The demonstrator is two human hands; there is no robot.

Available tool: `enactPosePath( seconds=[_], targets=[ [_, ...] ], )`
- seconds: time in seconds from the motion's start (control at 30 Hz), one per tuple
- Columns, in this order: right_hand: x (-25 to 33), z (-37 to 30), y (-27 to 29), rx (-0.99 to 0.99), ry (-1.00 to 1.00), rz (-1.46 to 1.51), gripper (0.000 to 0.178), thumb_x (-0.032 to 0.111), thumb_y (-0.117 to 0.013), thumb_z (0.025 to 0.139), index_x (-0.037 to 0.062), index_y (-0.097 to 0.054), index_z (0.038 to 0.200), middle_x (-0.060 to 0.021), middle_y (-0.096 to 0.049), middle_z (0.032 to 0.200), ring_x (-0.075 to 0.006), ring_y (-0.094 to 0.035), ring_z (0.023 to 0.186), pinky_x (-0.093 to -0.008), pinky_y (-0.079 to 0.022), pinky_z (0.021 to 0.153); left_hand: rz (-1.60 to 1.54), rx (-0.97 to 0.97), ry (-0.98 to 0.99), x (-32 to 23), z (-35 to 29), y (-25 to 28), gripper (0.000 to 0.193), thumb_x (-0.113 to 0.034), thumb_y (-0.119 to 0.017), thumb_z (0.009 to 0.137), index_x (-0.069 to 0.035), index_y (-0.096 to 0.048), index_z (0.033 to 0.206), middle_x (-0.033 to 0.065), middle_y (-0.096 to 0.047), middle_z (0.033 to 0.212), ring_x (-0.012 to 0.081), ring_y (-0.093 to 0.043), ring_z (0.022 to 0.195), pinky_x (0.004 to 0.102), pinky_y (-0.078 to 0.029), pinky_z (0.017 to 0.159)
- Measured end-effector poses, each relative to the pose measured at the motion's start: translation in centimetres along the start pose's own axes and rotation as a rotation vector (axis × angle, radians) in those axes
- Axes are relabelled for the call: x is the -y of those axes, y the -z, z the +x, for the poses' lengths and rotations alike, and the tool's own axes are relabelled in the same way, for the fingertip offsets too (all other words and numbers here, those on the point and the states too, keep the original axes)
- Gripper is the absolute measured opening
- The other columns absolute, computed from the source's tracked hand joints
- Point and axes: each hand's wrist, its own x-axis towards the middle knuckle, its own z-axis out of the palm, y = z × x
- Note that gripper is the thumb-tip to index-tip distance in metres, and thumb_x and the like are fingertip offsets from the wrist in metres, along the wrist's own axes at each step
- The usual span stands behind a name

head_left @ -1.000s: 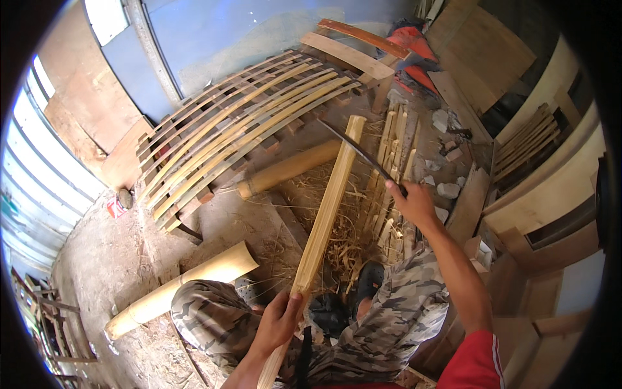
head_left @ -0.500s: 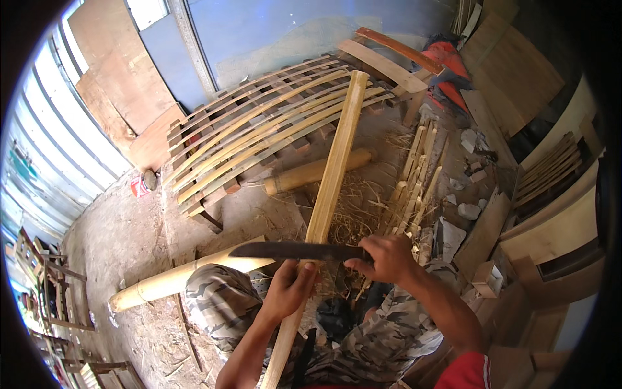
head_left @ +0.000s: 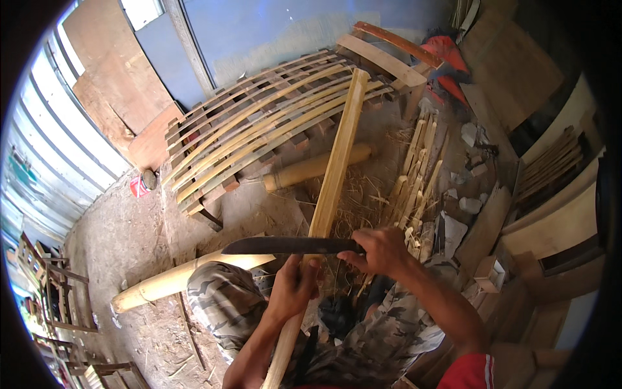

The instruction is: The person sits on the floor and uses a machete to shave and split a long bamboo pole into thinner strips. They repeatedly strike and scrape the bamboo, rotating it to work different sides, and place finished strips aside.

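Two bare hands are seen at work above the floor. A long, flat, pale-yellow bamboo strip [head_left: 335, 175] is held upright at a slant between the knees by the left hand [head_left: 295, 288]; its lower end is cut off by the bottom edge. The left fingers are clamped on the strip, though their far parts are hidden behind it. A long, dark, broad-bladed metal knife [head_left: 285, 245] is gripped by the right hand [head_left: 382, 249], whose fingers are closed on the handle, itself mostly covered. The strip is crossed by the blade just above the left hand; whether the two are touching cannot be told. On the floor, a thick, round yellow bamboo pole [head_left: 155, 284] is partly covered by the knee in camouflage trousers [head_left: 223, 301], and a second, duller bamboo pole [head_left: 298, 174] is interrupted by the strip. Farther off, a rack of long yellow and brown slats [head_left: 259, 137] is overlapped by the strip's top. Between the feet, a dark object [head_left: 334, 311] is too shadowed to be made out.
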Motion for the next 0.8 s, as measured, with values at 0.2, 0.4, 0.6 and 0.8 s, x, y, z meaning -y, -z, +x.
enactPosePath(
  seconds=[0.2, 0.4, 0.6, 0.8],
  targets=[
    [0.5, 0.1, -1.2, -0.062, 0.067, -0.101, 0.062, 0.066, -0.053, 0.090, 0.0112, -0.052, 0.062, -0.0057, -0.053, 0.052, -0.0236, -0.057, 0.041, -0.0371, -0.042, 0.038, -0.014, -0.026, 0.043, 0.7, 0.8, 0.3, 0.031, -0.026, -0.052, 0.101, 0.003, -0.053, 0.112, 0.0061, -0.064, 0.074, 0.0109, -0.058, 0.052, 0.0259, -0.046, 0.048],
    [-0.8, 0.8, -1.6, -0.013, -0.057, -0.070, 0.062, 0.067, -0.050, 0.090, 0.0120, -0.053, 0.062, -0.0054, -0.053, 0.050, -0.0235, -0.057, 0.040, -0.0383, -0.043, 0.038, -0.086, -0.050, 0.068, -0.9, 0.4, 0.2, 0.031, -0.027, -0.051, 0.102, 0.002, -0.053, 0.113, 0.0056, -0.061, 0.074, 0.0111, -0.057, 0.051, 0.0260, -0.045, 0.047],
    [-3.3, 2.6, -1.1, -0.058, -0.268, -0.010, 0.070, 0.074, -0.038, 0.091, 0.0113, -0.059, 0.068, -0.0096, -0.060, 0.053, -0.0254, -0.062, 0.044, -0.0427, -0.048, 0.041, -0.132, -0.009, 0.099, 0.2, -0.4, 1.0, 0.030, -0.027, -0.051, 0.102, 0.001, -0.054, 0.110, 0.0053, -0.061, 0.075, 0.0107, -0.056, 0.051, 0.0258, -0.044, 0.047],
    [-2.4, 1.8, -1.2, 0.000, -0.083, -0.097, 0.068, 0.073, -0.042, 0.090, 0.0093, -0.060, 0.073, -0.0071, -0.054, 0.048, -0.0243, -0.059, 0.041, -0.0437, -0.044, 0.039, -0.118, 0.011, 0.052, 1.4, -0.4, 1.1, 0.029, -0.027, -0.052, 0.102, 0.000, -0.055, 0.110, 0.0053, -0.061, 0.075, 0.0105, -0.056, 0.051, 0.0248, -0.043, 0.047]
  ],
)
